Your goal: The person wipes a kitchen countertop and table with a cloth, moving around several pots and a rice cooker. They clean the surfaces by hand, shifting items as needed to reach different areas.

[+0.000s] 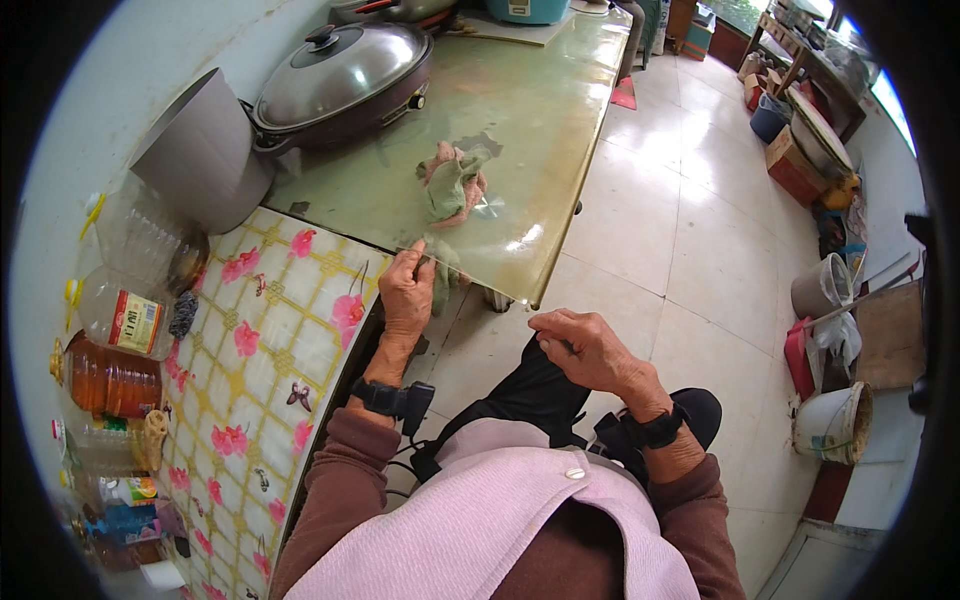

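My left hand [409, 289] is at the near edge of the glass-topped table [517, 150], its fingers bent against that edge. A grey-green cloth [444, 289] hangs right beside its fingertips, partly seen through the glass. Whether the fingers grip the cloth or the glass edge is hidden. Just off the table's near right corner, my right hand [589, 349] hovers with loosely curled fingers and nothing visible in it. On the glass lies a crumpled pink and green cloth [454, 184], beyond my left hand.
A lidded electric pan [345, 82] and a grey bin [206, 154] stand at the back left. Several plastic bottles [112, 375] line the wall on the flower-patterned tabletop [247, 390]. Across the tiled floor [720, 247] are a white bucket [832, 424] and a red dustpan [799, 360].
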The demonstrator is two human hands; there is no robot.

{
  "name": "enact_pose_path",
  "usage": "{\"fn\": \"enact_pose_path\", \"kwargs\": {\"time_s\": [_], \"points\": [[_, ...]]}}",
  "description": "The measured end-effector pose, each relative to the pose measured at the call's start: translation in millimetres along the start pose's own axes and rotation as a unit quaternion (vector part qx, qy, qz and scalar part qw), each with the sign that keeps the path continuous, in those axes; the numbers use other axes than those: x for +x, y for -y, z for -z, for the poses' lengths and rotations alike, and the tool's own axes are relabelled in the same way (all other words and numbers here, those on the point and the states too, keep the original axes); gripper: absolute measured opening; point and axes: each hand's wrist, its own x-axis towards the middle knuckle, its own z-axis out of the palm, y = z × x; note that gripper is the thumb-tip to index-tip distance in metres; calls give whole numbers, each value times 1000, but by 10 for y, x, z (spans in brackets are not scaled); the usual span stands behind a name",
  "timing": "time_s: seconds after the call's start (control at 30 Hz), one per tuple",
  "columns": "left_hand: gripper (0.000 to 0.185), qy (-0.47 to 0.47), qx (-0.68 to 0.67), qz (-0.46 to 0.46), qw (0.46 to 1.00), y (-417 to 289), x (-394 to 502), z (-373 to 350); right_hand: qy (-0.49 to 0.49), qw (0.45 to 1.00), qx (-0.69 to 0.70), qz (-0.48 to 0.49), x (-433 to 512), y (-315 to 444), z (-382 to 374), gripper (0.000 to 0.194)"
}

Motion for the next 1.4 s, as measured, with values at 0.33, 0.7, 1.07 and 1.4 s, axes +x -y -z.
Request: {"fn": "enact_pose_path", "kwargs": {"time_s": [0.33,0.7,1.07,1.4], "points": [[29,201,-24,103,974,-186,-54,-90,39,997,37,-49,121,-56,-138,26],[32,278,-335,121,892,-712,182,-64,-161,961,149,-166,526,19,-250,48],[27,400,-190,122,888,-713,997,289,-78,939,-335,11,754,-185,-479,35],[28,427,-178,150,874,-740,896,341,-39,927,-373,-21,973,-688,-281,33]]}}
